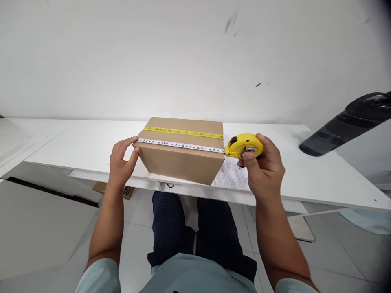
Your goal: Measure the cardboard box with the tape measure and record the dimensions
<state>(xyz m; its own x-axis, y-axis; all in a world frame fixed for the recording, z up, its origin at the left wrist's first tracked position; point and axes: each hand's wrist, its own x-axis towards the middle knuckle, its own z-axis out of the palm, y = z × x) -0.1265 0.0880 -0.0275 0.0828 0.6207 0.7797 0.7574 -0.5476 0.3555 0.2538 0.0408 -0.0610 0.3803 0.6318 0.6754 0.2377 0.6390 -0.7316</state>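
A closed cardboard box point(180, 165) with yellow printed tape point(185, 132) along its top stands on the white desk. Across the top, near the front edge, runs the white measuring blade point(183, 145), pulled out straight and lying on the cardboard. My left hand point(122, 158) pinches the blade's end at the box's left edge, with index finger and thumb touching the corner. Wrapped round the yellow tape measure point(244, 145) is my right hand point(267, 167), just beyond the box's right edge. The case's mouth meets that edge, and numbers past the red 20 show there.
Right of the box lies a sheet of printed paper or bubble wrap point(232, 175), partly under it. A dark bottle-like object point(342, 126) leans at the far right. Behind the desk point(290, 162) rises a white wall. Another carton point(128, 192) is below, left.
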